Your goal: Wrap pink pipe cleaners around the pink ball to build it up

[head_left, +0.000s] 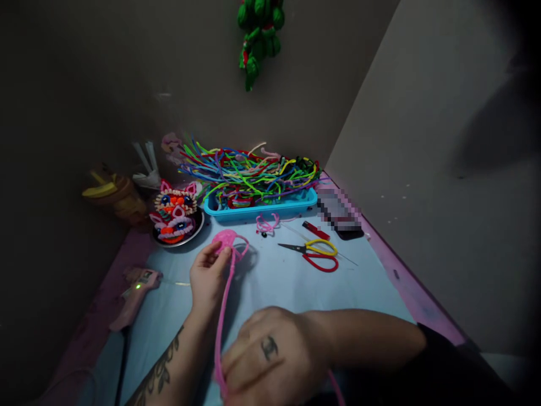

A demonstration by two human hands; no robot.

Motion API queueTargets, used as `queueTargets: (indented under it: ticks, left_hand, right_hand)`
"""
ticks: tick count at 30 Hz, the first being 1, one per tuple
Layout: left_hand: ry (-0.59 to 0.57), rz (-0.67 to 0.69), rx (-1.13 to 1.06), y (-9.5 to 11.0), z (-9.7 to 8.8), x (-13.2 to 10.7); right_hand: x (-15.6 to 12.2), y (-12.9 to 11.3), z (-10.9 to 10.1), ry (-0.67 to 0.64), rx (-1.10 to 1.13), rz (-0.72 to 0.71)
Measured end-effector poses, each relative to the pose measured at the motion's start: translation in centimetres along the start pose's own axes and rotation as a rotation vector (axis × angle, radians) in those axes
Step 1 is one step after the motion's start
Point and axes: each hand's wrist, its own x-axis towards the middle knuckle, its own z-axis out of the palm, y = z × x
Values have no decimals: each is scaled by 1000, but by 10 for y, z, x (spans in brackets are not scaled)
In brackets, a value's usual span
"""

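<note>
Pink coil [225, 238], pinched by the left hand [208, 276], sits at eleven o'clock from the right hand [276, 355], curled round its strand [223, 307]; from the coil's edge, open blue tabletop [270, 285] reaches the scissors [310, 250] at three.

Tbl ctr [273, 285] free, cord [222, 316] L, scissors [305, 248] R

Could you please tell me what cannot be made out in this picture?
All in the head view:
Right hand: blurred; its back and the bottom edge hide some fingers.
Pink strand: partly hidden by that hand.
Pink piece: partly hidden by the left hand.
Device: screen masked by pixelation.
Blue tray: floor mostly under colourful strands.
Green ornament: cut off by the top edge.
</note>
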Motion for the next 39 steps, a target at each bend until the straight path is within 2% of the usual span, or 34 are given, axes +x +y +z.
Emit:
queueTargets:
  ticks: [2,3,7,9,13,18,21,24,28,32,37,39]
  left_hand:
    - [13,-45,-126,4,1,2]
    - [8,-59,-155,6,2,2]
    - [-50,-64,-156,6,2,0]
    - [-57,-64,-160,3,2,-1]
    - [-98,-133,-199,0,4,-4]
    - [-117,-168,-245,3,7,-9]
    - [-118,-195,-288,6,8,-10]
    - [-130,-190,-318,7,7,-11]
    - [-199,-168,-254,5,5,-14]
    - [-216,-141,-170,2,5,-17]
    - [-220,-151,-158,0,5,-19]
    - [-238,-164,-172,0,4,-18]
  right_hand:
    - [3,-3,-8,22,35,-40]
    - [3,-1,-12,57,16,14]
    - [-7,23,-19,300,-200,522]
    - [-16,38,-17,334,-320,639]
    - [-30,56,-5,174,-479,657]
    - [-32,55,3,222,-455,694]
    - [-33,55,4,200,-469,719]
    - [-37,56,4,199,-514,710]
    - [-40,58,3,216,-549,671]
    - [-36,61,-1,309,-426,742]
    - [-32,71,-4,600,-41,1084]
    - [-33,73,-4,657,101,1165]
